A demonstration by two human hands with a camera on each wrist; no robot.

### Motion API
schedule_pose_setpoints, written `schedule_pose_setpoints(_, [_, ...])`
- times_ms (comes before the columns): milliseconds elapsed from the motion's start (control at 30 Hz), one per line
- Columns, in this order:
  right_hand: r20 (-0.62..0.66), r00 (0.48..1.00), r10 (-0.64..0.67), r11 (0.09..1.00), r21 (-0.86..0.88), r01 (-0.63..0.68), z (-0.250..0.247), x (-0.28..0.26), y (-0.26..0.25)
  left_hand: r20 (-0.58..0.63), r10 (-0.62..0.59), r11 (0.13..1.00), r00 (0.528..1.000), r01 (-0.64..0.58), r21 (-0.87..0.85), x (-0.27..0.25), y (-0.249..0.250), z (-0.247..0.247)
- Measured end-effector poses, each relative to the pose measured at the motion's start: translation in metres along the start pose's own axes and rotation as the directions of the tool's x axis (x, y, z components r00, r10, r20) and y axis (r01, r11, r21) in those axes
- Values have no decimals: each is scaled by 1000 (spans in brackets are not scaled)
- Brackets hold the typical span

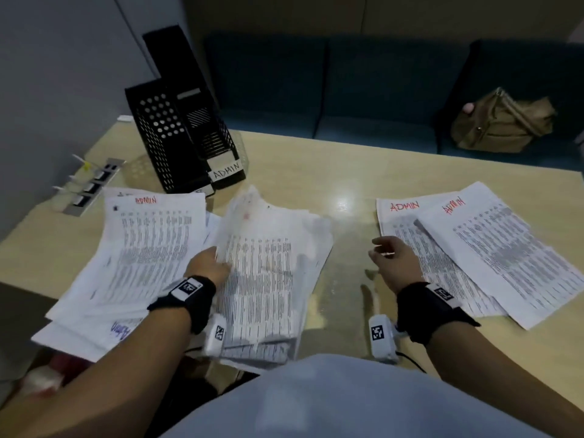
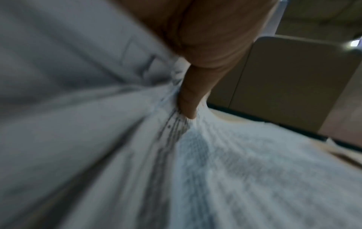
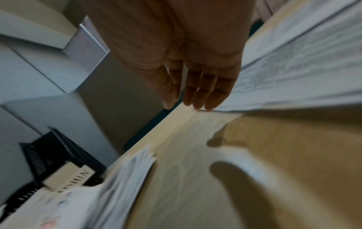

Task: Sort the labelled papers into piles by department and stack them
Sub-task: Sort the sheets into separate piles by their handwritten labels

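Observation:
A loose middle stack of printed papers (image 1: 268, 273) lies on the table, its left edge lifted. My left hand (image 1: 221, 263) pinches that edge; in the left wrist view the thumb (image 2: 188, 100) presses into the creased sheet (image 2: 254, 170). The other fingers are hidden under the paper. A left pile (image 1: 148, 241) has a sheet marked ADMIN in red on top. A right pile (image 1: 474, 248) shows two sheets marked ADMIN. My right hand (image 1: 379, 251) hovers with straight fingers (image 3: 195, 96) beside the right pile's (image 3: 293, 69) left edge and holds nothing.
Black file trays (image 1: 177, 134), one labelled ADMIN (image 1: 226, 170), stand at the back left. A socket strip (image 1: 91, 188) sits at the left table edge. A sheet with blue writing (image 1: 120, 331) pokes out under the left pile. A tan bag (image 1: 502, 124) lies on the dark sofa behind.

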State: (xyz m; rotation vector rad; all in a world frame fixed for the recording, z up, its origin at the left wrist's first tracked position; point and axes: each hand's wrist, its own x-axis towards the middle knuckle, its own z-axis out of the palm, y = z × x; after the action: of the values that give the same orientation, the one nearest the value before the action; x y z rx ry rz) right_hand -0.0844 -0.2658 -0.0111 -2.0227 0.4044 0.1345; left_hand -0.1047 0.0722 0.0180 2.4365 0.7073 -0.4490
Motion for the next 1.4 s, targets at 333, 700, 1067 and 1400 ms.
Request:
schedule_pose_setpoints(333, [-205, 941, 269, 609, -721, -331, -104, 47, 55, -50, 13, 998, 999, -16, -61, 5, 1, 41])
schedule_pose_setpoints(700, [192, 958, 211, 408, -908, 92, -80, -6, 39, 2, 534, 812, 846, -512, -280, -55, 144, 85])
schedule_pose_setpoints(1067, [-161, 971, 176, 739, -630, -238, -133, 10, 60, 171, 94, 991, 981, -77, -107, -21, 192, 163])
schedule_pose_setpoints(1400, [-201, 949, 244, 955, -119, -271, -151, 26, 94, 133, 228, 966, 964, -207, -153, -11, 196, 176])
